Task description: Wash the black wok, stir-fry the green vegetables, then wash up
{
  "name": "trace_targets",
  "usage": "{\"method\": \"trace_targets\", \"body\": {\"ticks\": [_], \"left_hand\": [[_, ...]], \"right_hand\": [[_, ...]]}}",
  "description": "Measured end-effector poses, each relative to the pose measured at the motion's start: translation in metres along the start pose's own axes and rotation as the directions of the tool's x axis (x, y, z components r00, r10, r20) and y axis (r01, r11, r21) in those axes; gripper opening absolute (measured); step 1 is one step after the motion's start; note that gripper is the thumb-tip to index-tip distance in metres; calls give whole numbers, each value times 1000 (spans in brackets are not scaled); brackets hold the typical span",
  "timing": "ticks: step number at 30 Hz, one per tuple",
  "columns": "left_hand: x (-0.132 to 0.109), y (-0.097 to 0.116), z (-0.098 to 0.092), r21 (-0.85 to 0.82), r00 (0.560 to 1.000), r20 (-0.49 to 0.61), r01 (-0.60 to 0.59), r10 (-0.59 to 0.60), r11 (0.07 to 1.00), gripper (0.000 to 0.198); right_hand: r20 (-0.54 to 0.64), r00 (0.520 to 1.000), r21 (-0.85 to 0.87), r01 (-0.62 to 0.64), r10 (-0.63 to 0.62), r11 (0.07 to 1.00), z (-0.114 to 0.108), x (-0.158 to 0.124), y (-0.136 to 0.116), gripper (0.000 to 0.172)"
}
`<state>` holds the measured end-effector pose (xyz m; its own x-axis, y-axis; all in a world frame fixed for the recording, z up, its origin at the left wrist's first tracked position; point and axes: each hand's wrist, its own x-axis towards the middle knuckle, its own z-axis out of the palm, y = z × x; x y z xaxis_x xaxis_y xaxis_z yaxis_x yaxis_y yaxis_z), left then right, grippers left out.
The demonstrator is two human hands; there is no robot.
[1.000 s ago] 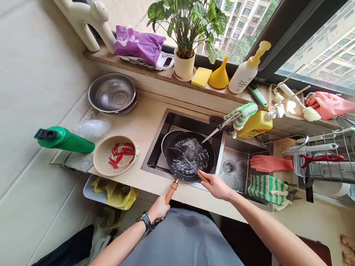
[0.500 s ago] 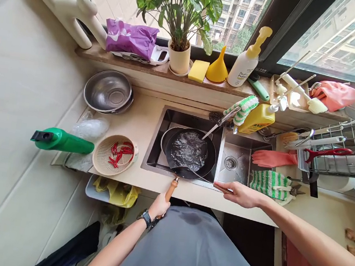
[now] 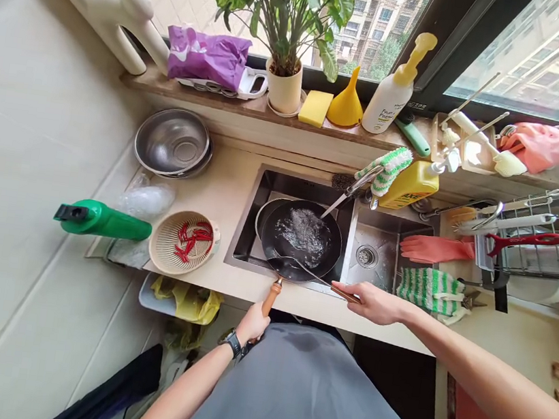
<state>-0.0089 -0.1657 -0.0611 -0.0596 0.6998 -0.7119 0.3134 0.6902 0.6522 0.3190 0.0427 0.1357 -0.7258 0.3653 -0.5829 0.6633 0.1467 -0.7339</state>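
My left hand (image 3: 253, 323) is wrapped round the wooden handle of a black wok (image 3: 329, 243). The wok rests in the larger sink basin, over another round vessel whose pale rim (image 3: 259, 217) shows at its left. Water runs from the faucet (image 3: 342, 199) into the wok and churns there. My right hand (image 3: 370, 302) is closed on the wooden handle of a spatula (image 3: 313, 274). Its thin metal shaft reaches left to a head over the wok's near edge, close to the wok handle. Whether the head touches the wok I cannot tell.
Left of the sink stand a basket (image 3: 158, 238) of red chilies, a green bottle (image 3: 118, 221) and metal bowls (image 3: 172, 140). A pink glove (image 3: 434, 248), a striped cloth (image 3: 426, 289) and a dish rack (image 3: 536, 250) lie right. A yellow detergent bottle (image 3: 408, 189) stands behind.
The spatula has shifted slightly left with my right hand, its head moving over the wok's near rim. The left hand keeps its grip on the wok handle. The view has shifted slightly.
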Motion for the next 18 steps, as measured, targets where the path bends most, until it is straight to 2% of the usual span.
{"method": "trace_targets", "body": {"ticks": [3,5,8,10,11,13,15,16,18], "left_hand": [[1,-2,-1,-34,999,24,35,-35,999,49],[2,-3,0,-35,1000,21,18,-17,999,54],[2,-4,1,-2,1000,25,-6,6,1000,54],[2,-4,1,21,1000,22,-13,13,1000,49],[2,-4,1,32,1000,19,-15,15,999,46],[3,-3,0,56,1000,12,-18,17,998,41],[3,-1,-1,81,1000,17,-20,19,996,39],[3,0,-1,89,1000,20,-19,17,996,39],[2,3,-3,93,1000,23,-11,9,996,38]], "right_hand": [[-64,998,38,-20,22,999,17,24,-3,75],[-172,985,112,-10,29,994,40,49,-6,75],[-366,925,291,14,98,957,72,83,-14,71],[-430,876,499,29,218,866,83,98,-21,64],[-421,863,613,44,279,788,84,102,-24,59],[-367,857,799,90,363,595,79,101,-29,52],[-331,855,886,137,399,442,69,88,-33,47],[-329,848,902,153,415,404,64,78,-34,45],[-341,821,906,157,457,394,56,57,-33,43]]}}
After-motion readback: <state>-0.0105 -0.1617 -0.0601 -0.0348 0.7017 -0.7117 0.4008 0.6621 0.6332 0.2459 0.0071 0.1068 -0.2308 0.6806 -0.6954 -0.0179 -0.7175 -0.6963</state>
